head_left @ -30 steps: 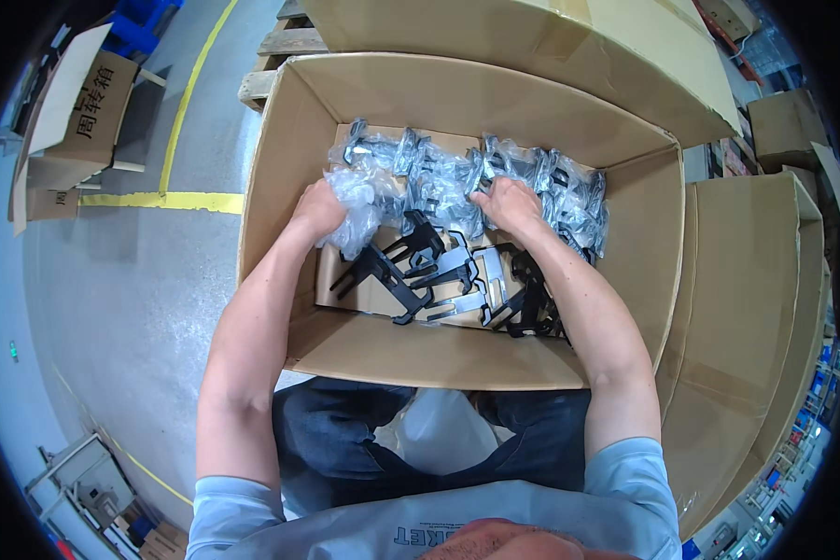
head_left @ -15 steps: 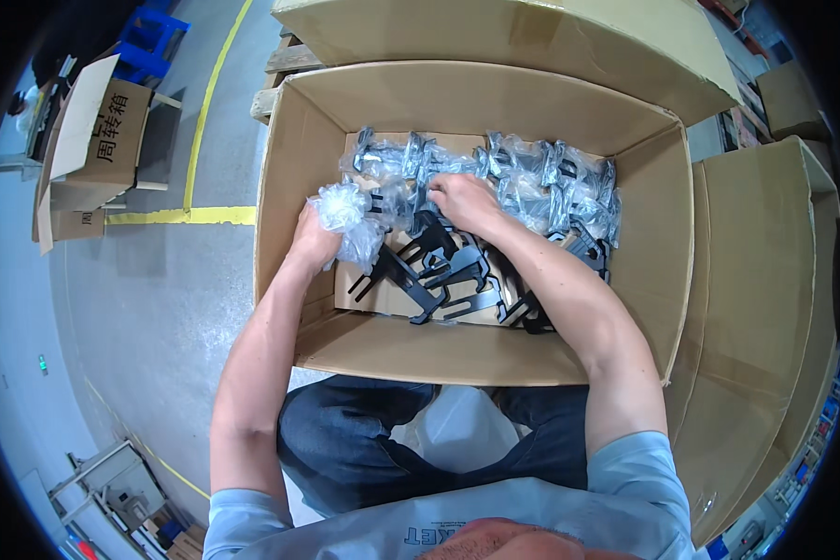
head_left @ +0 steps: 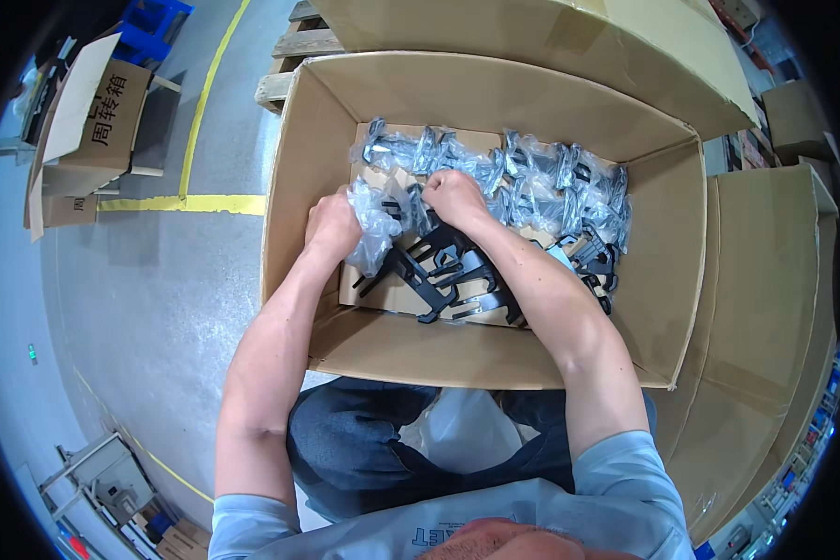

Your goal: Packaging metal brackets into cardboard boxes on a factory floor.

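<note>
My left hand (head_left: 334, 226) is closed on the edge of a crumpled clear plastic bag (head_left: 375, 233) at the left side of a large open cardboard box (head_left: 429, 350). Dark prongs of a bracket-like part show through the bag. Just right of it, my right hand (head_left: 454, 198) is closed with its fingertips bent down beside the bag; what they grip is hidden. Below my hands lie several bare black brackets (head_left: 427, 286) with forked ends, loosely piled. Behind them, plastic-wrapped brackets (head_left: 532, 177) stand in rows along the far side.
The box walls rise all around my hands. A raised cardboard flap (head_left: 541, 37) stands behind, and another large carton (head_left: 761, 280) is at the right. A wooden pallet (head_left: 303, 47) shows at the back left. Further left is a smaller carton (head_left: 117, 117) on a stand.
My left hand has moved slightly right and away from me, and the bunched plastic has flattened and dropped beside it. My right hand stays near the same spot. The whole view has shifted a little.
</note>
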A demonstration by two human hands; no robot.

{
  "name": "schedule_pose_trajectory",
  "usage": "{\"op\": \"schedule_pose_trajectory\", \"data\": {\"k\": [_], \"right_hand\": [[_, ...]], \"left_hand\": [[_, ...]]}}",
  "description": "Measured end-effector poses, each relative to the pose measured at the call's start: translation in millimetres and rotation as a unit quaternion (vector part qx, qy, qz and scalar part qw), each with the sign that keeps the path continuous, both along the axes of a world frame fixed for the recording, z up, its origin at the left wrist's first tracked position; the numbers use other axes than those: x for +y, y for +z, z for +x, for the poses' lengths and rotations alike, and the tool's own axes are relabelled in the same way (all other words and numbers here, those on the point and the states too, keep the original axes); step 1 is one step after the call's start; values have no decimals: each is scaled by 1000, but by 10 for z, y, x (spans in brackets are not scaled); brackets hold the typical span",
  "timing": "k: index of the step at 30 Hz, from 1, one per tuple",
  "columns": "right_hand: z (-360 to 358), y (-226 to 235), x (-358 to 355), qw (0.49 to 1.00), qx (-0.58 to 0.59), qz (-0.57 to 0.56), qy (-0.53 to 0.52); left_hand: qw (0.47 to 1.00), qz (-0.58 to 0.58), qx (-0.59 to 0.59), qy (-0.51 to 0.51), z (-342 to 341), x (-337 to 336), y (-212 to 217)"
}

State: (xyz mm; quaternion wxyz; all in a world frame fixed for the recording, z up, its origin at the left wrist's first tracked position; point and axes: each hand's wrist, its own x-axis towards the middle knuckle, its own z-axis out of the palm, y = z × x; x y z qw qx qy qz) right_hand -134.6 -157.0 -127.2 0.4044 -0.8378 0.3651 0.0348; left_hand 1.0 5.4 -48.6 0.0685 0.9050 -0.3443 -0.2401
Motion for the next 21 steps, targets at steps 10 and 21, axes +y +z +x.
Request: {"op": "schedule_pose_trajectory", "data": {"k": [10, 21], "right_hand": [[26, -45, 48, 997, 28, -69, -11], [167, 66, 90, 993, 61, -96, 30]], "left_hand": [[985, -170, 29, 4, 70, 61, 281], [937, -344, 59, 0, 117, 110, 358]]}}
